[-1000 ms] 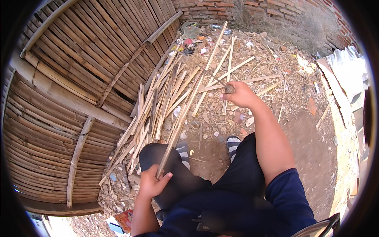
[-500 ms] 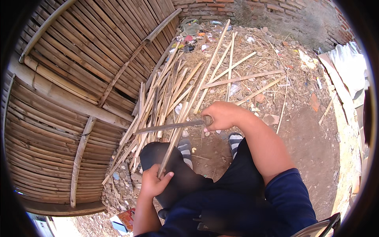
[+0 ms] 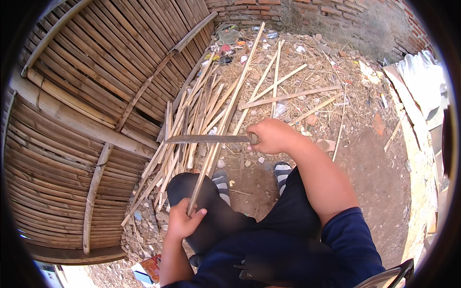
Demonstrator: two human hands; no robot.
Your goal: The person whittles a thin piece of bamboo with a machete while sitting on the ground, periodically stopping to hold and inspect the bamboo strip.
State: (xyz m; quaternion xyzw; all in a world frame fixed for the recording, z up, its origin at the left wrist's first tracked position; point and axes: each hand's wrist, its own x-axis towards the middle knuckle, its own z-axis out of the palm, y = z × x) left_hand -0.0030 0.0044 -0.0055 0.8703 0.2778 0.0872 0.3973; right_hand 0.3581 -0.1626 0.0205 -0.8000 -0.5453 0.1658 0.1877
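My left hand (image 3: 181,222) is wrapped around the near end of a long, thin wooden strip (image 3: 199,187), possibly split bamboo, beside my left knee. From there the strip slants away and to the right, toward the rubble. In my right hand (image 3: 273,136) is the handle of a machete (image 3: 211,139). Its dark, long blade lies level across the view, pointing left and crossing over the strip. Whether the blade touches the strip I cannot tell.
A heap of cut strips (image 3: 192,117) lies at the left beside a bamboo slat wall (image 3: 62,177). More strips rest on straw and litter (image 3: 317,74) ahead. Behind stands a brick wall (image 3: 331,19). My sandalled feet (image 3: 222,185) are on bare dirt.
My right hand and the machete have moved a little farther away from me, and the blade has turned from slightly tilted to level. My left hand keeps its grip on the strip.
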